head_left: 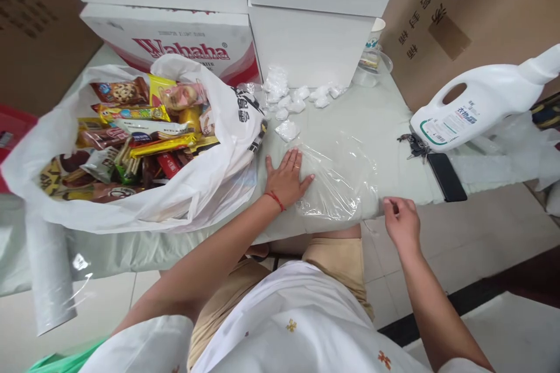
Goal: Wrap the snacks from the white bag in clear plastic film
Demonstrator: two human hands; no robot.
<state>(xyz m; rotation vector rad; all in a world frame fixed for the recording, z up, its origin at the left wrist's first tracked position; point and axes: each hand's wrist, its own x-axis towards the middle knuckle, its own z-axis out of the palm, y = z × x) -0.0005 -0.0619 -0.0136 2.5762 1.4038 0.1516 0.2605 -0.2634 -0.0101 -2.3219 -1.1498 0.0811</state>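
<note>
My left hand [286,178] lies flat on the table with its fingers spread, its thumb side at the left edge of a clear plastic bag [336,186]. Just right of that bag, my right hand [402,221] is at the table's front edge, thumb and forefinger pinched together; anything between them is too small to make out. Beyond my left fingertips are several small white packets [287,130]. To the left, a white plastic bag [227,175] stands open, full of wrapped snacks [149,140].
A Wahaha carton [192,41] and white boxes [306,41] line the back. At the right are a white detergent bottle [481,102], keys [413,147] and a black phone [446,176]. A plastic roll [50,274] hangs at the front left.
</note>
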